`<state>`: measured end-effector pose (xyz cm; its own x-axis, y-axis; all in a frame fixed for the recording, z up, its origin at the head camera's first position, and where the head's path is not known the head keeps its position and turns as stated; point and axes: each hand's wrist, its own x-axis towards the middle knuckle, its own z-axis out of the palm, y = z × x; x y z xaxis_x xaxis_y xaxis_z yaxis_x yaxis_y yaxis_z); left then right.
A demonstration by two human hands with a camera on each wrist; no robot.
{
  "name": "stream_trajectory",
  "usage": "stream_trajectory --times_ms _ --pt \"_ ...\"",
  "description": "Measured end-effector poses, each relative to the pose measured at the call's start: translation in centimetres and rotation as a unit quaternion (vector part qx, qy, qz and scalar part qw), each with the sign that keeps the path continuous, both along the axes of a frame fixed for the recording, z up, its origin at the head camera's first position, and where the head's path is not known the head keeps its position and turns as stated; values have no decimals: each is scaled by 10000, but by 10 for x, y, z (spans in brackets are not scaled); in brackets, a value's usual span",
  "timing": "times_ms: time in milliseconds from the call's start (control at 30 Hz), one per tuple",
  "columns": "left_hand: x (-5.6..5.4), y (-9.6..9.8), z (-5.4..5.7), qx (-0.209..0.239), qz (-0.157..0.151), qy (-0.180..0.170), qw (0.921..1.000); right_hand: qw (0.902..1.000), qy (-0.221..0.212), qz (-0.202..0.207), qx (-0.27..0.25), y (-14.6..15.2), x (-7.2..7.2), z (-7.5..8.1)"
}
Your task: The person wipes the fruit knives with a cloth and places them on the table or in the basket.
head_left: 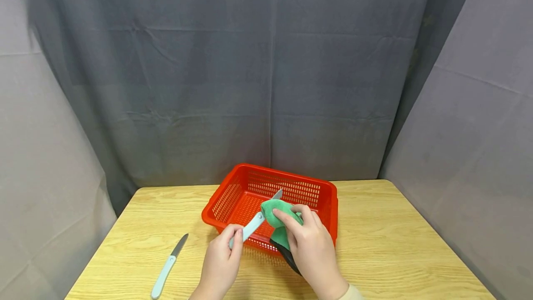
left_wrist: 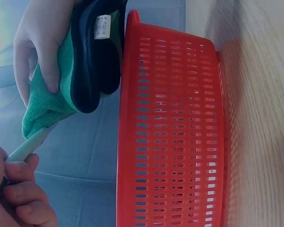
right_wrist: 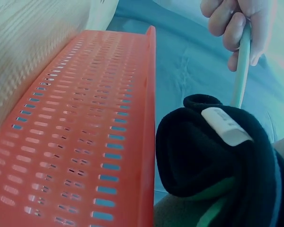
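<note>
My left hand (head_left: pixel 222 257) grips the pale blue handle of a knife (head_left: pixel 252 226), its blade pointing up and away to the right. Folded around the blade is a green cloth (head_left: pixel 278 212) with a dark underside, pinched by my right hand (head_left: pixel 313 244); only the blade's tip shows past it. In the left wrist view the cloth (left_wrist: pixel 47 101) meets the top of the handle (left_wrist: pixel 31 145). A white label (right_wrist: pixel 226 126) sits on the cloth's dark side in the right wrist view. Both hands are over the near side of a red basket (head_left: pixel 266 168).
A second knife (head_left: pixel 165 270) with a pale blue handle lies on the wooden table (head_left: pixel 395 244) left of my left hand, blade pointing away. The slotted basket stands near the table's back edge. Grey curtains (head_left: pixel 200 82) hang behind and at both sides.
</note>
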<state>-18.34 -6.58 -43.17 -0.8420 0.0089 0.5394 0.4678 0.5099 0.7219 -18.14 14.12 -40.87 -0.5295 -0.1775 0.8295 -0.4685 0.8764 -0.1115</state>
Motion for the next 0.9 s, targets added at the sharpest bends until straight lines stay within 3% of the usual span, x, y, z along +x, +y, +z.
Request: stream_trajectory --times_ms 633,900 --pt "1 2 -2 -14 72 125 9999 9999 -129 -56 -37 0 -4 -2" --pt "1 3 -3 -38 95 328 9994 9998 -104 -127 -61 2 -4 -2"
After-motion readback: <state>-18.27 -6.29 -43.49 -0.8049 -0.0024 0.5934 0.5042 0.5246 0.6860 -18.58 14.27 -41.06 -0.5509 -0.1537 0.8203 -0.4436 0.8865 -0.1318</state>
